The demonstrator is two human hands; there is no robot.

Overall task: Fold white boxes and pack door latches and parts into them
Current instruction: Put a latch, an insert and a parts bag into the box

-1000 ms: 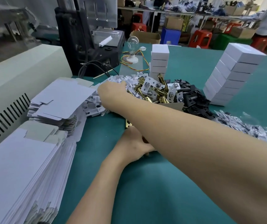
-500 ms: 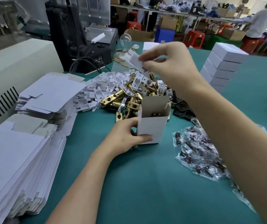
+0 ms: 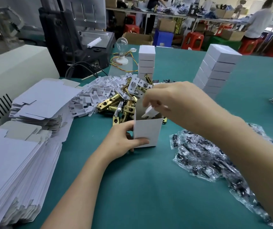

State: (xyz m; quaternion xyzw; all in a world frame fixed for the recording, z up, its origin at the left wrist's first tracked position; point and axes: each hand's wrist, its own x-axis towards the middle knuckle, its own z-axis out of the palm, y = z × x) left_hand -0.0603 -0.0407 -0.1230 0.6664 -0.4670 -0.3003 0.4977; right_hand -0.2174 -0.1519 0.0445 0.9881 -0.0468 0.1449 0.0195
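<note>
You can read no text, label, brand or number anywhere in this view. The upright white box (image 3: 147, 133) in front of you shows only blank faces. So do the stacked white boxes (image 3: 218, 70) and the flat box blanks (image 3: 48, 98) on the bench (image 3: 149, 187). Anything printed on the goods at the far tables is too small and blurred to make out.
</note>
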